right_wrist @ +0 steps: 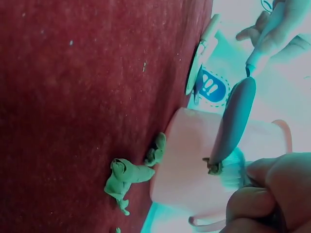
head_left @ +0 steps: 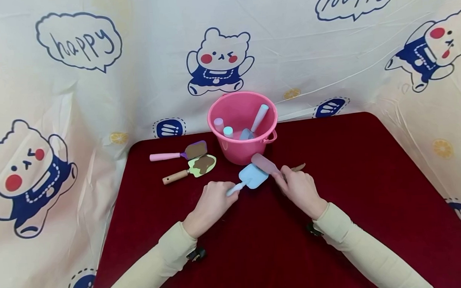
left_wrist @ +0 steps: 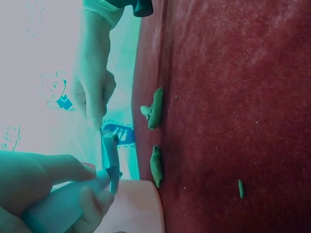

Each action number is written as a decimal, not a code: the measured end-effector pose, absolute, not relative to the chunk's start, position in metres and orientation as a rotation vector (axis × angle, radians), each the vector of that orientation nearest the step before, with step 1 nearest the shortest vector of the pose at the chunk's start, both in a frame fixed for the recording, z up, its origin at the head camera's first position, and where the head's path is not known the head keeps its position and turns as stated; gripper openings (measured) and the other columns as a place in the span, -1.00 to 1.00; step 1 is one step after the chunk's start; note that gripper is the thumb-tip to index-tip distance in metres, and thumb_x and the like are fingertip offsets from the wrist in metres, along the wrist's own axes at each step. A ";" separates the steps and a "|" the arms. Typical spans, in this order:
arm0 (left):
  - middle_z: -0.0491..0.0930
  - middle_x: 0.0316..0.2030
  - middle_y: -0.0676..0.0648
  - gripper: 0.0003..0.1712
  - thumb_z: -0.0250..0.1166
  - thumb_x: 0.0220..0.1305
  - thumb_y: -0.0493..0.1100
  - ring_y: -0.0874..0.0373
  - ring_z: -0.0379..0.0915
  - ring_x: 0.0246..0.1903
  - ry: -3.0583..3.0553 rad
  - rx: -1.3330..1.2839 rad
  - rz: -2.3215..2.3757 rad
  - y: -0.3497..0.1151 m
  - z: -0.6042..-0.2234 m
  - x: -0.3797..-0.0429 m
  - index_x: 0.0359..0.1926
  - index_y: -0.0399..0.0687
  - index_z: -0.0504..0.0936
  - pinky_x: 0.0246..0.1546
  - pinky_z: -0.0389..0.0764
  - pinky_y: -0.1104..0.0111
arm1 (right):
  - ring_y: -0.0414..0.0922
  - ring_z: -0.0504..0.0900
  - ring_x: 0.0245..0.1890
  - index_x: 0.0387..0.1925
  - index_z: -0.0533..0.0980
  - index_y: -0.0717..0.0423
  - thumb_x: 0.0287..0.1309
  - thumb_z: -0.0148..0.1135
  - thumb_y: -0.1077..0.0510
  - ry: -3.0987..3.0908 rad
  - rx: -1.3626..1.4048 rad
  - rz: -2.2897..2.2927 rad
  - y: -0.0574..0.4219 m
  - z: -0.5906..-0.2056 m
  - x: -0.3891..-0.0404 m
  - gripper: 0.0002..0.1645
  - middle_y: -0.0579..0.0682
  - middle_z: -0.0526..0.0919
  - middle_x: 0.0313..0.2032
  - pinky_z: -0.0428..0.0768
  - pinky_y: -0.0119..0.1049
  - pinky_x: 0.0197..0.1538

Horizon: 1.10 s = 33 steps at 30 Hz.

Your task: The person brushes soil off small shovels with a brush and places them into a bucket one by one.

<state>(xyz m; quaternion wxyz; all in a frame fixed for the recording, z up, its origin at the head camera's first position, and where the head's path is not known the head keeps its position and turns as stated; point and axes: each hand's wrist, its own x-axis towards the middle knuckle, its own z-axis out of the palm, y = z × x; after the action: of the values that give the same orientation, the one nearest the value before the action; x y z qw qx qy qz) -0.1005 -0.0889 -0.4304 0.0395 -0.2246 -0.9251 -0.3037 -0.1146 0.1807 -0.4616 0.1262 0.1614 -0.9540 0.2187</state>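
My left hand (head_left: 213,204) grips the handle of a light blue toy shovel (head_left: 253,176), its blade held out in front of the bucket. My right hand (head_left: 302,192) holds a pale pink toy shovel (head_left: 264,163), whose blade overlaps the blue one in the head view. In the right wrist view, a small clump of clay (right_wrist: 214,167) sits where the two blades meet. Thicker clay pieces (right_wrist: 129,177) lie on the cloth beside the pink bucket (head_left: 241,151). Part of the clay is hidden behind my right hand in the head view.
Inside the bucket stand a blue shovel (head_left: 259,117) and two handles, one lilac (head_left: 218,123), one turquoise (head_left: 228,131). Left of it lie a pink-handled trowel (head_left: 164,156) and a wooden-handled trowel (head_left: 176,177), both bearing brown clay. Small crumbs dot the dark red cloth (head_left: 257,253).
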 end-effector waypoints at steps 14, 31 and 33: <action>0.39 -0.70 0.14 -0.85 0.39 0.28 -0.31 0.31 0.19 -0.72 -2.829 -0.678 -0.938 -0.091 -0.430 -0.099 -0.44 -0.07 0.69 -0.69 0.32 0.45 | -0.27 0.17 -0.79 -0.48 0.35 0.02 0.43 0.31 0.02 -2.784 0.593 0.664 0.185 -0.461 -0.118 -0.59 -0.18 0.24 -0.74 0.17 -0.36 -0.68; 0.47 -0.66 0.11 -0.94 0.41 0.27 -0.31 0.33 0.23 -0.73 -2.811 -0.689 -0.939 -0.089 -0.432 -0.097 -0.37 -0.13 0.75 -0.69 0.35 0.47 | -0.30 0.19 -0.77 -0.47 0.38 -0.03 0.44 0.29 0.00 -2.817 0.624 0.713 0.192 -0.460 -0.117 -0.63 -0.22 0.26 -0.72 0.20 -0.37 -0.66; 0.48 -0.66 0.11 -0.95 0.42 0.25 -0.31 0.31 0.24 -0.72 -2.808 -0.682 -0.929 -0.090 -0.432 -0.098 -0.37 -0.13 0.75 -0.68 0.36 0.46 | -0.27 0.20 -0.80 -0.48 0.36 0.01 0.44 0.29 0.02 -2.810 0.562 0.677 0.196 -0.461 -0.119 -0.61 -0.19 0.27 -0.74 0.20 -0.35 -0.69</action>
<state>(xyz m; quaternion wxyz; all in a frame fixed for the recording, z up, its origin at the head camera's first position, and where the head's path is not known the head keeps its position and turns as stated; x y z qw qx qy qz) -0.0977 -0.0897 -0.4322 0.0531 -0.2244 -0.9238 -0.3055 -0.1190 0.1955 -0.4605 0.0983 0.1899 -0.9497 0.2288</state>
